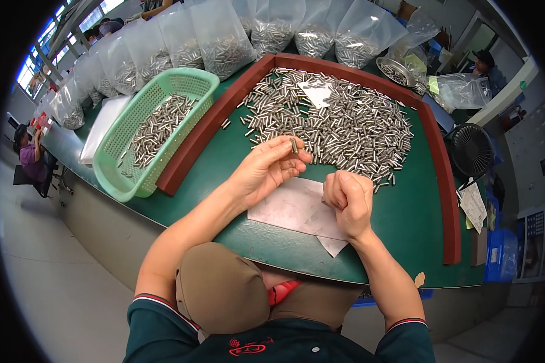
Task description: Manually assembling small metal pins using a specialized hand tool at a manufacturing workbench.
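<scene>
My left hand (266, 166) pinches one small metal cylinder (294, 145) upright between thumb and fingertips, just in front of a large heap of the same silver cylinders (339, 124). My right hand (348, 199) is clenched into a fist over a grey sheet (290, 209) lying on the green table (406, 224); whether it holds anything is hidden. The heap sits inside a dark red raised border (194, 145).
A green perforated basket (127, 163) with several cylinders stands to the left. Clear bags of cylinders (224, 42) line the far edge. A metal bowl (396, 72) and a black fan (471, 150) are at the right. People sit at the far left (30, 154) and far right (483, 63).
</scene>
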A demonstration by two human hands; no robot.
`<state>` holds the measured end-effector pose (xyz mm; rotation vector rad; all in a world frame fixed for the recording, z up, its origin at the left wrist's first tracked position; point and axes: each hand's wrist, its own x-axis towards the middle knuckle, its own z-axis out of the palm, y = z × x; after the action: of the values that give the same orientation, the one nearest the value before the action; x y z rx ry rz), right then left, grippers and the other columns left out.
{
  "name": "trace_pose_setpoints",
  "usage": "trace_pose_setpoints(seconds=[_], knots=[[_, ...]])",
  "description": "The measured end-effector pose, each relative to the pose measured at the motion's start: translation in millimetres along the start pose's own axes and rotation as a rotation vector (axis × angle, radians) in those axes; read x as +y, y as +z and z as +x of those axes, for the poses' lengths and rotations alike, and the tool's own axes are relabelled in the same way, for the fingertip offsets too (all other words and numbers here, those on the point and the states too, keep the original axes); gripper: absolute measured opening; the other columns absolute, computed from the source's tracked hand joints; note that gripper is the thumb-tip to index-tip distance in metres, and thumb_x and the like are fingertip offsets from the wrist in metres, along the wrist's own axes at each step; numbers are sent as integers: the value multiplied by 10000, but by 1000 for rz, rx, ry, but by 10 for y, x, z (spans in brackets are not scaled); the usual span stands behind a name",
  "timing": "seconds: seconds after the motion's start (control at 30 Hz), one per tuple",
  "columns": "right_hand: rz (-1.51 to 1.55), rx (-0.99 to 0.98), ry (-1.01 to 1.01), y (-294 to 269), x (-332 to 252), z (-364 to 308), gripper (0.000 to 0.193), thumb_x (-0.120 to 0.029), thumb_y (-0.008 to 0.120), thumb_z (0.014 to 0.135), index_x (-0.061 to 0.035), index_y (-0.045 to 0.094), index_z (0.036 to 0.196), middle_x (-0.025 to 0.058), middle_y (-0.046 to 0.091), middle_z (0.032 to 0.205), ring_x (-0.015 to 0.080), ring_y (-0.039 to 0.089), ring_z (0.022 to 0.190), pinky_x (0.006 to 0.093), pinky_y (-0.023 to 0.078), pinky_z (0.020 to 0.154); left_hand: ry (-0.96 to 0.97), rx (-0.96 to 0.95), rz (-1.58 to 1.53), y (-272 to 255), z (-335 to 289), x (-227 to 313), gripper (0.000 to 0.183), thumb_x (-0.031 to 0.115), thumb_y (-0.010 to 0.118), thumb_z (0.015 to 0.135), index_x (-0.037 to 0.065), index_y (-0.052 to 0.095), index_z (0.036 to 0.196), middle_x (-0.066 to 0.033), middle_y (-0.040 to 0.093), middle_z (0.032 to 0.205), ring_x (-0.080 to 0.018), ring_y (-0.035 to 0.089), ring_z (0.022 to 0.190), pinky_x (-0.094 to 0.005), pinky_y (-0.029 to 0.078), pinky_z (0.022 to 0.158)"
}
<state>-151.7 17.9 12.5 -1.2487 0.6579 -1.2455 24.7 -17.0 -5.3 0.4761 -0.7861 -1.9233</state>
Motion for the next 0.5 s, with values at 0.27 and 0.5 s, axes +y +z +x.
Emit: trace_pose_setpoints(seconds=[0.27, 0.5], knots=[[51, -10, 4, -21, 18, -1, 381, -153, 367, 849, -57, 302, 487, -12, 302, 458, 68, 237, 438, 239, 195, 416, -150, 152, 31, 94, -36, 49, 259, 200, 439, 891, 3, 503, 1045, -127, 596, 916, -139, 579, 783, -223, 475, 671], [37, -12, -13, -28, 26, 14, 389, -159, 367, 849, -53, 303, 481, -8, 305, 452, 73, 235, 432, 240, 197, 415, -146, 86, 61, 41, -17, 22, 209, 218, 459, 889, 34, 529, 960, 3, 499, 760, -44, 424, 613, -171, 352, 524]])
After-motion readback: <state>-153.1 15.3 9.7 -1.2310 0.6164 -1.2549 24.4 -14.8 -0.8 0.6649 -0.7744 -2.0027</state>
